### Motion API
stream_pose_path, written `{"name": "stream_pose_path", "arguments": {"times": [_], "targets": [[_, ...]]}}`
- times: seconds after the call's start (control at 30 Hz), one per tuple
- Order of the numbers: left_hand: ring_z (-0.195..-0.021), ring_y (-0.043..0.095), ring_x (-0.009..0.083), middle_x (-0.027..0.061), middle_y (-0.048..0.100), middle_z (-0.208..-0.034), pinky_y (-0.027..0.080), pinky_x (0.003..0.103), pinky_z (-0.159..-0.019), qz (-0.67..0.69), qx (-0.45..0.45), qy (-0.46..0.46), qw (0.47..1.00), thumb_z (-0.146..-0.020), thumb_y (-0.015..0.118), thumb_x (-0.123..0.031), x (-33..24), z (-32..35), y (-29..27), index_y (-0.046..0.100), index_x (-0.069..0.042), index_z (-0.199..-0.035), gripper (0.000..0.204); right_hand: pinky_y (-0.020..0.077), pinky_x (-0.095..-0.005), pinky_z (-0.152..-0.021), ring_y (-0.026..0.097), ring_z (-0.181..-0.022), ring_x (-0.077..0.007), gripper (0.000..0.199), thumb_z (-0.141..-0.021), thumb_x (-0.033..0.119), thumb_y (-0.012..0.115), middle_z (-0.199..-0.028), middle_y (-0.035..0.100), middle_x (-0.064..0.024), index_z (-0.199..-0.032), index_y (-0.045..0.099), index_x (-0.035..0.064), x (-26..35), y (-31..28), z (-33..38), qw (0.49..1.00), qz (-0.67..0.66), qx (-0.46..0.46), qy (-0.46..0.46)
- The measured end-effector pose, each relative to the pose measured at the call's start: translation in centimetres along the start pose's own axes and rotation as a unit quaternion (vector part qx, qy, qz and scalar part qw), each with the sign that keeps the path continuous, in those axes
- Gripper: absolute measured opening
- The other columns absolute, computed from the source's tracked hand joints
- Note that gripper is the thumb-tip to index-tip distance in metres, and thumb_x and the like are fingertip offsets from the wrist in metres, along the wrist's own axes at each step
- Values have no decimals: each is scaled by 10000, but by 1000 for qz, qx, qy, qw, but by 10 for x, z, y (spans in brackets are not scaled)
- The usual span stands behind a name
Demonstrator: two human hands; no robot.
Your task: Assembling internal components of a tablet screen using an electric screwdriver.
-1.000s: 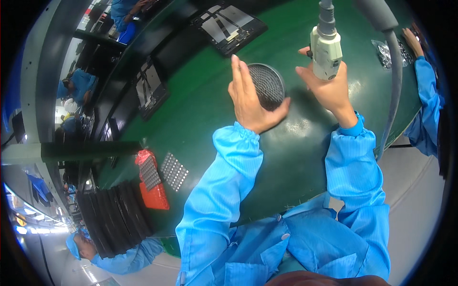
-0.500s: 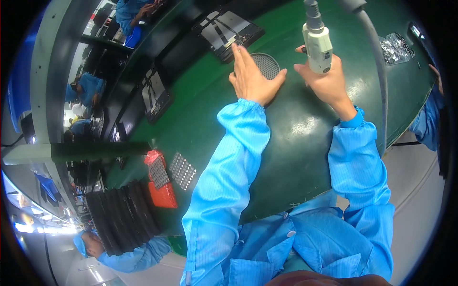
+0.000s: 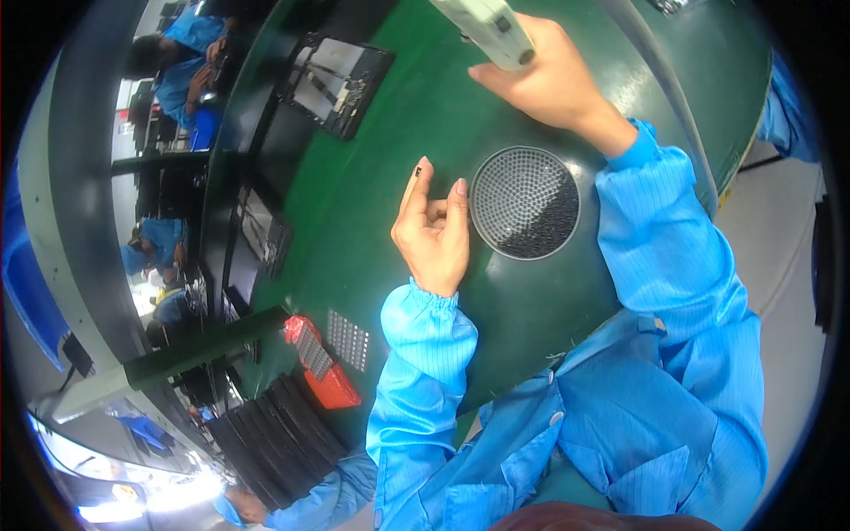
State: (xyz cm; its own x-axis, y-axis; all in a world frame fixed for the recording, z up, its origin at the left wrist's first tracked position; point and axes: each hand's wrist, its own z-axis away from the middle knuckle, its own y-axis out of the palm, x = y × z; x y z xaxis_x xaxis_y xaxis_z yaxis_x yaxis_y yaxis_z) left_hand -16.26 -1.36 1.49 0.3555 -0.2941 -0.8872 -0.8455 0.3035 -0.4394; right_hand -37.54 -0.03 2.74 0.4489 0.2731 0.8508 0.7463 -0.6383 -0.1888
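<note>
My left hand [image 3: 434, 232] hovers over the green table [image 3: 390, 159], just left of a round black mesh dish [image 3: 524, 202] full of tiny dark parts. Its index finger and thumb point up, the other fingers are curled, and a tiny dark part [image 3: 418, 169] sits pinched at the index fingertip. My right hand [image 3: 553, 84] is farther back, above the dish, gripping a pale grey electric screwdriver [image 3: 489, 28] that runs out of the top of the view. Both arms are in blue sleeves.
A black tray with flat parts [image 3: 336, 75] lies at the back left, another dark tray [image 3: 266, 241] at the left edge. A red holder [image 3: 320, 376], a white perforated sheet [image 3: 348, 340] and stacked black trays [image 3: 274, 434] sit near left. Co-workers in blue [image 3: 159, 252] work nearby.
My left hand has come off the mesh dish and moved to its left, fingers curled with a tiny part at the fingertip. The right hand with the screwdriver has moved farther from the dish.
</note>
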Motion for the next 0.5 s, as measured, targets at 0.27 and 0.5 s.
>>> {"name": "stream_pose_path", "arguments": {"times": [0.27, 0.5], "targets": [[-631, 578, 166, 195, 492, -1279, 490, 266, -595, -146, 25, 195, 970, -671, 749, -110, -17, -5, 33, 486, 69, -1212, 628, 450, -320, -628, 559, -663, -181, 290, -751, 163, 531, -749, 606, -85, -1020, 562, 57, 7, -5, -4, 995, -54, 64, 51], [-637, 576, 146, 197, 495, -1275, 476, 259, -561, -81, 12, 135, 987, -696, 696, -68, -14, 2, 28, 507, 73, -1188, 546, 437, -335, -556, 543, -567, -190, 245, -747, 145, 505, -647, 583, -121, -946, 583, 25, 10, -5, -5, 997, -14, 68, 28]]}}
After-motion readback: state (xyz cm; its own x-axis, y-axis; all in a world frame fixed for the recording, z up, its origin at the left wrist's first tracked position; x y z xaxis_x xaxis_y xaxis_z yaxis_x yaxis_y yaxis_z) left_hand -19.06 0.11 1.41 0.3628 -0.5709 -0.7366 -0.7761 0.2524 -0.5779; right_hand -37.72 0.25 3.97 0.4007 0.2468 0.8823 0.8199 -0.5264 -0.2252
